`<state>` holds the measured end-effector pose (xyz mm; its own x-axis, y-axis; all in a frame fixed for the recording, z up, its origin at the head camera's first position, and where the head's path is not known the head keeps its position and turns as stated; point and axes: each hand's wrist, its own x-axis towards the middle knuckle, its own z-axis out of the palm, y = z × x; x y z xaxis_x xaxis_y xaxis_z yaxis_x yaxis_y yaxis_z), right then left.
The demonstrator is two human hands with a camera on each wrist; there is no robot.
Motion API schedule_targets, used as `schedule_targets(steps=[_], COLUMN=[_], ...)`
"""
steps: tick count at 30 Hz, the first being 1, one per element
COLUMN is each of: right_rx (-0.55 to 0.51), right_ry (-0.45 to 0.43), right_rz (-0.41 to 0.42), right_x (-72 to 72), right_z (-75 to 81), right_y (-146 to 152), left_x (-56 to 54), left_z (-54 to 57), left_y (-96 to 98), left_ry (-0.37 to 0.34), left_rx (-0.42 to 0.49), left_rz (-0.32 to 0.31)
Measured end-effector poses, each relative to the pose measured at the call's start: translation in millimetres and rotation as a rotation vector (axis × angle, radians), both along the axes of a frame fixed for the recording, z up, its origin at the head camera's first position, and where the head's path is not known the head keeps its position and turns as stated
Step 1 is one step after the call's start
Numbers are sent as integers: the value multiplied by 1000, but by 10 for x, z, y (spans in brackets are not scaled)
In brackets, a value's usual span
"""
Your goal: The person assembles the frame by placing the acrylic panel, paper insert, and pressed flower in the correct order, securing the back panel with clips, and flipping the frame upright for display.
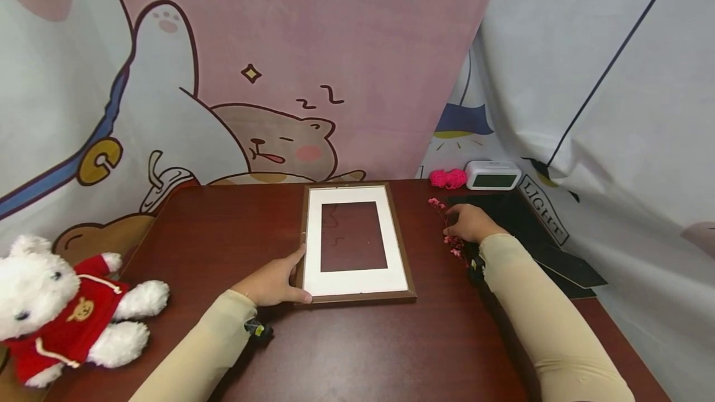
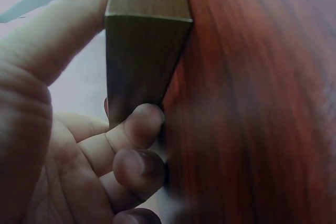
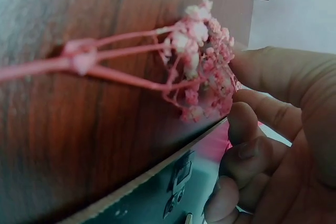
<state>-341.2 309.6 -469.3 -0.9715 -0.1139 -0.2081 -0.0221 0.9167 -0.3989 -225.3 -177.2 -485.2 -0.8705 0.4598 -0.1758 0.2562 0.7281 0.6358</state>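
Observation:
A brown wooden picture frame (image 1: 401,241) with a white mat lies flat on the table. My left hand (image 1: 270,281) grips its near left corner, the thumb on the upper face. In the left wrist view, the fingertips (image 2: 144,124) curl against the side of the frame (image 2: 142,51). On the right, my right hand (image 1: 473,223) pinches a sprig of small pink flowers (image 1: 455,242). Up close in the right wrist view, thumb and forefinger meet at the flower cluster (image 3: 197,72), while its pink stem (image 3: 37,68) runs out to the left over the table.
A black backing board (image 1: 503,206) lies beneath and beyond the right hand, a flap on it tilted up. Behind it are a bundle of pink yarn (image 1: 448,178) and a white digital clock (image 1: 493,175). A white plush bear (image 1: 67,309) in red sits at the left table edge.

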Motion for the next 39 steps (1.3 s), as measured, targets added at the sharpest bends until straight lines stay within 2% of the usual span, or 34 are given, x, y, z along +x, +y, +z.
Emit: schedule_targets(steps=[13, 25, 33, 39], right_rx=[-15, -1, -1, -76], right_ry=[-6, 4, 90, 163], right_rz=[-2, -6, 12, 18], right_x=[-21, -12, 18, 86], right_z=[-69, -60, -38, 84], right_y=[-2, -71, -119, -356], left_x=[-10, -12, -10, 4], left_z=[-24, -14, -34, -10], left_y=[1, 1, 2, 8], left_ry=[4, 14, -2, -15], left_rx=[-11, -15, -15, -4], left_rz=[8, 0, 7, 16])
